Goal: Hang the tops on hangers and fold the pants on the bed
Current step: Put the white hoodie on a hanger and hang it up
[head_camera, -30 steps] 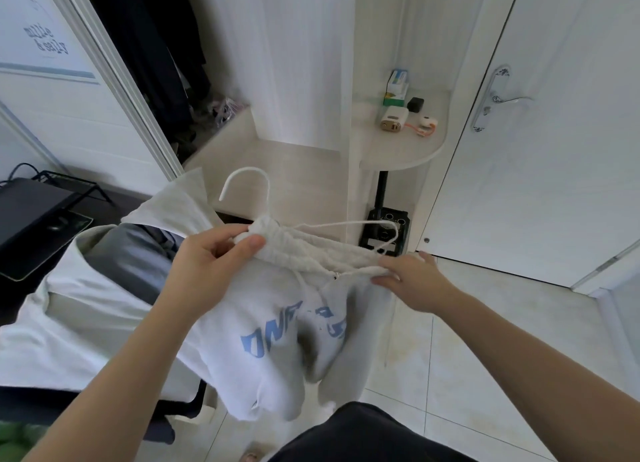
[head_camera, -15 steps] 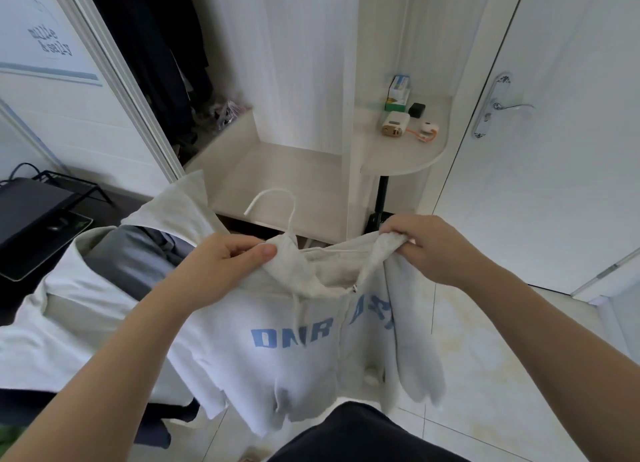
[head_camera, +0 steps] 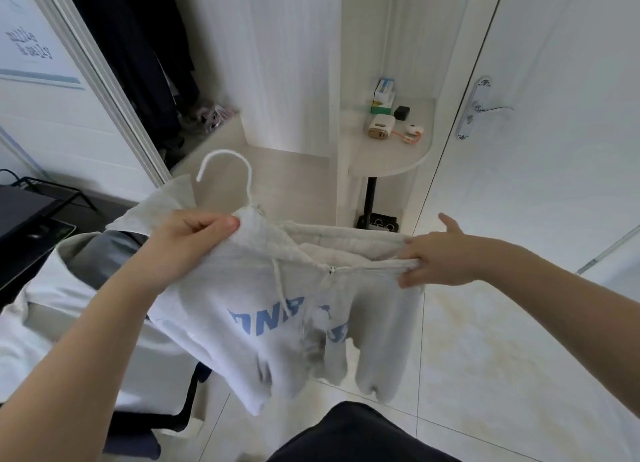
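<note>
A white hoodie with blue letters hangs in front of me on a white hanger, whose hook sticks up above the neck. My left hand grips the hoodie's left shoulder and hood next to the hook. At the other end, my right hand pinches the right shoulder edge, with its index finger pointing away. The hanger's arms are hidden inside the cloth.
Another pale garment lies draped over a chair at the left. An open wardrobe with dark clothes stands behind. A small rounded shelf holds several little items, and a white door is at the right. The floor is tiled.
My right hand slid outward and down along the shoulder, stretching the hoodie wide. The hanger hook now stands higher above my left hand.
</note>
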`<state>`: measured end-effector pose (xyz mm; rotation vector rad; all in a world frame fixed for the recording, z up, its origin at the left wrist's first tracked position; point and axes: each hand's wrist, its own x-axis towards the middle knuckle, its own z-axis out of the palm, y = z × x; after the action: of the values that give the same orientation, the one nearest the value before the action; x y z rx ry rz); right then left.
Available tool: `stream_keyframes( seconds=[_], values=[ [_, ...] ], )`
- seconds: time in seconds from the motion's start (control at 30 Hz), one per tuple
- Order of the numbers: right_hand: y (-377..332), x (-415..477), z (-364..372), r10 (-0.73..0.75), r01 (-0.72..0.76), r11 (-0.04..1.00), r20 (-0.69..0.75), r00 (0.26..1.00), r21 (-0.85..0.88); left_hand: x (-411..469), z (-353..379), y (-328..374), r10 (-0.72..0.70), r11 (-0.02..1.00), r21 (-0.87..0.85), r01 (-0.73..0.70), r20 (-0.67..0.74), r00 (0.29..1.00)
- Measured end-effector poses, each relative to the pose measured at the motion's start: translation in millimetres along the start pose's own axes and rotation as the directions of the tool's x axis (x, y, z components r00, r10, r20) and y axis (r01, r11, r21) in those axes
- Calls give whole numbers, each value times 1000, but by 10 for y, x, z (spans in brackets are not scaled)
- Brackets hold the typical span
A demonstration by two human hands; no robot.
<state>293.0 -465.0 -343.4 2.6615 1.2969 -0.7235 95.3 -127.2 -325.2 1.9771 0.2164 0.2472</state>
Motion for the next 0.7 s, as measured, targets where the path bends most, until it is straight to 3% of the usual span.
stream_keyframes(
  seconds=[0.13, 0.27, 0.33, 0.4, 0.47, 0.57, 0.7],
  values=[
    [44, 8, 24, 55, -80, 986, -168, 984, -145, -5, 47, -50, -52, 998, 35, 48, 109, 993],
    [-148, -29, -33, 8, -49, 996, -462, 887, -77, -25, 171, 2, -98, 989, 130, 78, 155, 983],
    [-391, -29, -129, -48, 59, 998, -546, 837, 3, 26, 317, 5, -124, 976, 203, 82, 206, 971],
    [-705, -41, -243, -118, 228, 967, -583, 804, 118, 68, 496, 28, -93, 961, 276, 29, 221, 971],
    [-966, -55, -329, -150, 367, 896, -609, 779, 249, 79, 594, 75, -7, 970, 240, -27, 140, 990],
    [-1101, -7, -382, -127, 369, 861, -556, 821, 349, 71, 566, 142, 72, 995, 73, -70, -32, 997],
    [-1069, 45, -418, -173, 416, 782, -479, 861, 465, 51, 545, 162, 91, 995, 31, -92, 38, 995]
  ],
)
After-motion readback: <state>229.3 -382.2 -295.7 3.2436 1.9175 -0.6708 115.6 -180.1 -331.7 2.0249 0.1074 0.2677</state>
